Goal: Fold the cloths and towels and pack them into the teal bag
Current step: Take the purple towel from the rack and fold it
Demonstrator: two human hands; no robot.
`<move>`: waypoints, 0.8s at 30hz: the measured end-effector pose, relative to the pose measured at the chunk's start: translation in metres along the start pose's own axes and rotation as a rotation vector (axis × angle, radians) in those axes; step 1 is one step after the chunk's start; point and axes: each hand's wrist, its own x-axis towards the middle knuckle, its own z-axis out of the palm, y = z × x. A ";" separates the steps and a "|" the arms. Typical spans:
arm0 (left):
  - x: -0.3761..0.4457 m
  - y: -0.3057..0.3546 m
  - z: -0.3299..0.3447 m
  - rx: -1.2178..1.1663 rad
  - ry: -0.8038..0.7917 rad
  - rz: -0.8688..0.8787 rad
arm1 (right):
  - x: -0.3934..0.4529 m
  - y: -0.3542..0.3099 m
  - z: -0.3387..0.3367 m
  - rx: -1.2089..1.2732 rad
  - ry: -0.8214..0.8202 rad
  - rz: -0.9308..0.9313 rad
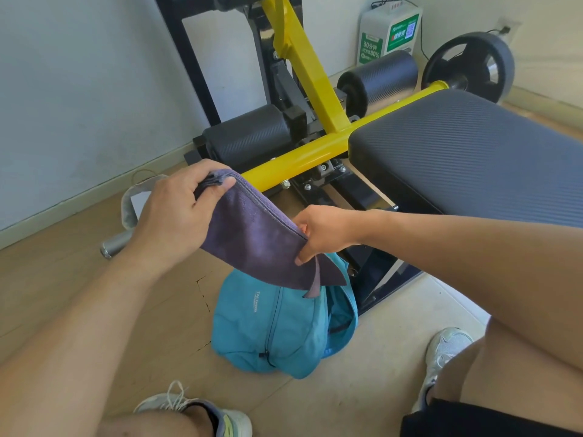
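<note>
Head cam, looking down: we see both arms reaching fwd over a tan floor (79, 294). Left hand (170, 212) at approx 10 o'clock of frame ctr, fingers curled, thumb and forefinger pinching the upper corner of a folded purple towel (249, 234). Right hand (325, 233) just right of ctr, fingers closed on the towel's lower-right edge, thumb on the near side. Towel stretched taut btwn the two hands, slanting down from 10 to 4 o'clock, loose corners hanging off its low end. Teal bag (271, 323) sits on the floor directly under the towel, at 6 o'clock from it, slumped, zip running down its front, small white logo visible; towel's hanging tips overlap the bag's top, but we can't tell whether they touch it or are inside the opening. W/ ref to the bag: black padded bench (473, 152) at 1–2 o'clock, yellow frame bar (315, 152) at 12, black foam rollers (378, 80) beyond that, weight plate (470, 66) farther out at 1. Metal handle w/ grey strap (126, 222) on the floor at 10 o'clock, partly behind the left hand. White-and-green box (389, 31) against the wall at 12–1. Our two shoes at 6–7 and 4–5 o'clock: left shoe (227, 421), right shoe (441, 351).
</note>
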 end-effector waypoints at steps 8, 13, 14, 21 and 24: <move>0.002 -0.001 -0.002 0.016 0.083 -0.140 | 0.003 0.015 0.002 0.029 -0.163 0.064; 0.010 -0.011 -0.005 0.047 0.222 -0.485 | 0.004 0.026 -0.005 0.046 -0.032 0.103; 0.011 -0.011 -0.006 0.006 0.231 -0.559 | 0.004 0.026 -0.007 0.073 0.022 0.097; 0.005 0.006 -0.001 -0.084 -0.028 -0.588 | -0.010 0.003 -0.023 0.205 0.375 -0.096; -0.001 0.014 0.006 0.033 -0.245 -0.535 | -0.021 -0.012 -0.026 0.167 0.422 -0.235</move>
